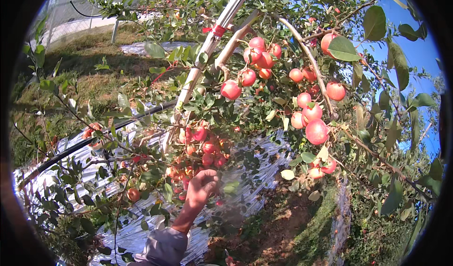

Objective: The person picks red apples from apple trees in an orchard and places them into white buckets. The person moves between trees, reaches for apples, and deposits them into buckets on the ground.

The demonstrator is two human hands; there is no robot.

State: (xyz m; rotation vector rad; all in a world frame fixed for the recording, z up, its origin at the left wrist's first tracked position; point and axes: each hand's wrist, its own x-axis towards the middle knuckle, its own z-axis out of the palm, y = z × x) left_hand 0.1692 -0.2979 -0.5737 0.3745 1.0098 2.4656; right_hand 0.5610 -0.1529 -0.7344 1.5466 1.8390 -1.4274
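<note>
My left hand (202, 187) reaches up from the bottom in a grey sleeve (164, 246), its fingers curled in towards the thumb. Whether anything is pinched between them cannot be made out. Just past the fingertips is a blurred green leaf (231, 187). Directly above and behind the hand hangs a dense cluster of red apples (208, 147), partly covered by leaves. The knuckles overlap the lower apples in the picture; contact is unclear. My right hand is out of view. A small reddish shape at the bottom edge is too unclear to name.
A pale wooden pole (198, 66) with red tape (218, 30) slants through the tree. A black pipe (99, 138) crosses at left. More apples (316, 131) hang at right on a bent branch (315, 62). Silvery reflective film (262, 159) covers parts of the ground.
</note>
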